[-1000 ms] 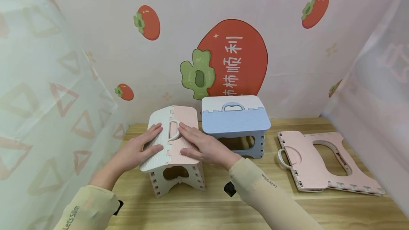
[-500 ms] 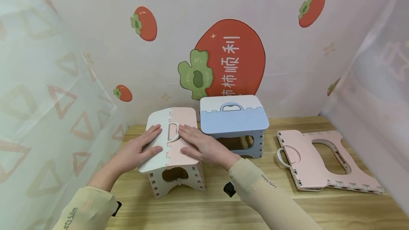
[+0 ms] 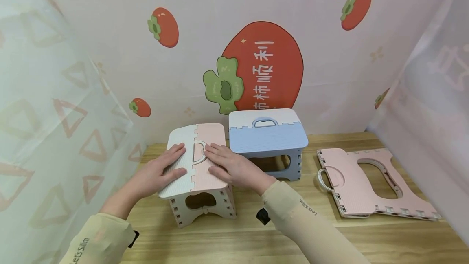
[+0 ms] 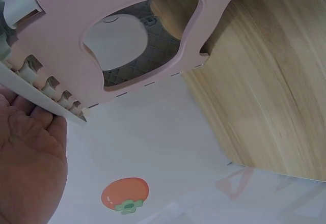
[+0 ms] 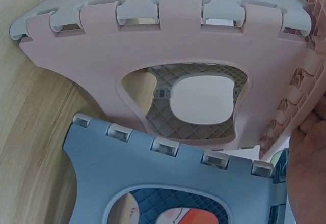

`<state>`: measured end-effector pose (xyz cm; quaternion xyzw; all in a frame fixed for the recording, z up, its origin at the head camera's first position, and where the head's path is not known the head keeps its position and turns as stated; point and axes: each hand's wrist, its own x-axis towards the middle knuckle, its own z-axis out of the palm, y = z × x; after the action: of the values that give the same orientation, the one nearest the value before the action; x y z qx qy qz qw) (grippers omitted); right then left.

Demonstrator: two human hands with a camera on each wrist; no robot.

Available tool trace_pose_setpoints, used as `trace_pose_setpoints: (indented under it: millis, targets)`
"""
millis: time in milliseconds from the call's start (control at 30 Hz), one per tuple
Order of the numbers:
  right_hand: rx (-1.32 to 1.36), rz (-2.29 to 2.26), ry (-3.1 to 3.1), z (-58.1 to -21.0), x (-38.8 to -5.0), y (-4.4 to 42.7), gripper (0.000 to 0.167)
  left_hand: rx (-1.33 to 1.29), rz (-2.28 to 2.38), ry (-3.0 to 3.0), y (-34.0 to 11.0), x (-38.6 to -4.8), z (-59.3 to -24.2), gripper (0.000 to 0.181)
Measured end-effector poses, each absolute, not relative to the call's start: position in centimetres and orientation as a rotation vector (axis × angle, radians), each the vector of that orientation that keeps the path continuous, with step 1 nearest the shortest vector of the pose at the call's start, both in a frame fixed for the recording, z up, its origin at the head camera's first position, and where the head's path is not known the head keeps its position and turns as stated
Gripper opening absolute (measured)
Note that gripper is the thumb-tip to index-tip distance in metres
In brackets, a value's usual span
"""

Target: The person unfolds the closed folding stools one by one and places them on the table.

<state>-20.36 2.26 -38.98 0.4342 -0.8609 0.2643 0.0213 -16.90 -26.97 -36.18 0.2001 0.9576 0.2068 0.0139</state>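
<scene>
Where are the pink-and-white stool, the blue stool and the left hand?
Pink-and-white stool [image 3: 199,178]: head view, pink half of seat.
Blue stool [image 3: 269,139]: head view, blue half of seat.
Left hand [image 3: 155,175]: head view, its back.

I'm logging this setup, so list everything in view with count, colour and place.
Left stool: 1, pink and white, standing upright
Blue stool: 1, blue and white, standing, centre
Flat stool: 1, pink, lying, right
Table: 1, brown, under stools
Backdrop: 1, whitish, behind table
Printed fruits: 5, red and green, backdrop
Side sheets: 2, whitish, either side
Sleeves: 2, beige, forearms
Wrist pieces: 2, black, by cuffs
Left hand: 1, bare, white seat half
Right hand: 1, bare, pink seat half
</scene>
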Motion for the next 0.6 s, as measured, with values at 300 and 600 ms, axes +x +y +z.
trace_pose_setpoints:
  millis: [300, 600]
  targets:
    - [1.310, 0.807, -2.736, -38.62, -20.40, 2.20, 0.055, 0.631, 0.630, 2.972, -26.82, -17.16, -36.19, 0.073]
    - [1.283, 0.704, -2.725, -38.01, -19.89, 1.46, 0.050, 0.626, 0.631, 2.958, -26.80, -16.94, -36.04, 0.073]
